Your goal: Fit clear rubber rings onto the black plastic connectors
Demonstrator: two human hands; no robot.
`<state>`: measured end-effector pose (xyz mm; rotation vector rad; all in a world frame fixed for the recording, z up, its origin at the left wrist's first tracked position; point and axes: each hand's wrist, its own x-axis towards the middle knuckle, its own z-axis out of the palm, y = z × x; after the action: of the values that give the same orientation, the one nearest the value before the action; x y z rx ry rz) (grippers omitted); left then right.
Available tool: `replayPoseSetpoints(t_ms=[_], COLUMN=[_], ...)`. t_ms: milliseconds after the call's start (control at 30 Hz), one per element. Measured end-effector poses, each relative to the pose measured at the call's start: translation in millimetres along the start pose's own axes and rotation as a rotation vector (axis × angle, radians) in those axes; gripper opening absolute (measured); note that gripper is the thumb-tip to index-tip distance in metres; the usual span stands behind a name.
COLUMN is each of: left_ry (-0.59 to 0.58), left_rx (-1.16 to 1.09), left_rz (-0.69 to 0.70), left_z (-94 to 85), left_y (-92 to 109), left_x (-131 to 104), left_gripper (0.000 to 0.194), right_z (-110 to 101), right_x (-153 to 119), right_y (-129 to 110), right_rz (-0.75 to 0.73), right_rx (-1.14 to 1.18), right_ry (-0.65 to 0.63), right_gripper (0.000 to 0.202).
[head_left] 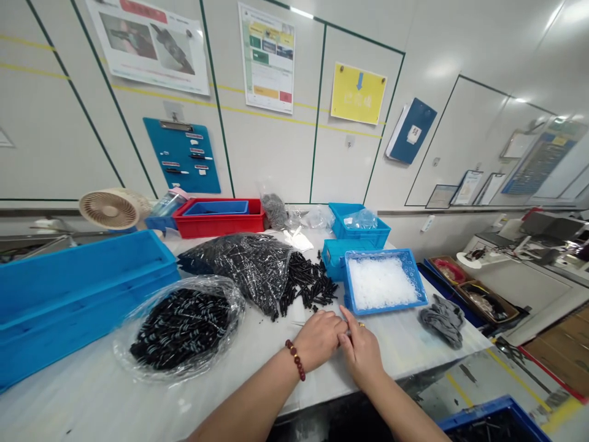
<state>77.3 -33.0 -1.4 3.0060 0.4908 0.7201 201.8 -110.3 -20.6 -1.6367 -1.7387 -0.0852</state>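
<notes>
My left hand (319, 337) and my right hand (363, 353) meet near the table's front edge, fingertips touching. The left fingers are curled closed, and a thin pointed metal piece (298, 323) sticks out at their left side. My right thumb and fingers pinch against the left fingertips; whatever lies between them is hidden. Just beyond the hands spreads a loose pile of small black parts (306, 279), spilling from a black-filled plastic bag (248, 264). To the right, a blue bin (421, 299) holds many small clear rings (381, 282).
An open clear bag (126, 353) of black parts with pale rings stands left, beside stacked blue crates (83, 264). A red bin (193, 230), a fan (110, 209) and teal bins (338, 255) line the back. A grey cloth (442, 319) lies right.
</notes>
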Motion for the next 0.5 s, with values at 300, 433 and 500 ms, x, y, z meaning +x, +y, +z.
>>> replayPoseSetpoints(t_ms=[300,433,500], left_ry=[0.176,0.423,0.483], left_rx=[-0.136,-0.133,-0.119], left_rz=[-0.05,-0.019,-0.077], left_z=[-11.0,-12.6,-12.1], left_y=[2,-5,-8], left_x=[-4,-6,-6], left_gripper=[0.018,0.033,0.03], right_z=[-12,-41,-63], right_x=[6,7,9], right_y=[1,14,26], right_rz=[0.113,0.293,0.376], right_rx=[0.33,0.486,0.508], right_ry=[0.021,0.109,0.221], right_gripper=[0.04,0.04,0.043])
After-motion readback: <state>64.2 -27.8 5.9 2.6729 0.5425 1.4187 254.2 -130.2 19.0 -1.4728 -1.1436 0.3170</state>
